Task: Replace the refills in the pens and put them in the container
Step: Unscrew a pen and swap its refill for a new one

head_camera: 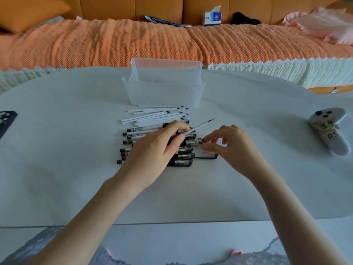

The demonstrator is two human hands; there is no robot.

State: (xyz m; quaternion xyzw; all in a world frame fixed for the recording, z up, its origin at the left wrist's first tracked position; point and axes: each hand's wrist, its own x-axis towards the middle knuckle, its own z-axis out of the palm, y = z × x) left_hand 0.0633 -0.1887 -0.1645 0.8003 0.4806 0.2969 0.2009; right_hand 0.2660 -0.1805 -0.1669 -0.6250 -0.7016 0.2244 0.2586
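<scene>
Head view is showing the job barely begun. At nine o'clock on the table (76, 169), a phone (5, 122) is lying at the edge.

Moving right, the left hand (152, 150) is reaching over the row of pens (183, 162) at the table's centre. It is gripping one white refill (200, 126) between thumb and fingers, with the tip pointing toward two o'clock. Something dark is also sitting under its fingers, possibly a pen barrel, but I cannot tell.

At twelve o'clock from the pens, a loose pile of spare refills (152, 116) is waiting. Beyond it, again at twelve o'clock, the translucent container (164, 92) is standing, and no pens are showing inside it, so nothing appears to be finished yet.

At three o'clock from the pens, the right hand (233, 144) is curling its fingertips at the nose of one pen (193, 142). Whether it is actually pinching that pen is unclear. A loose cap (208, 155) is lying just below it, at five o'clock from the row.

Far out at three o'clock, a controller (332, 134) is resting on the table.

Judging by this, one pen is being worked on, and the whole row is awaiting refilling and boxing.
</scene>
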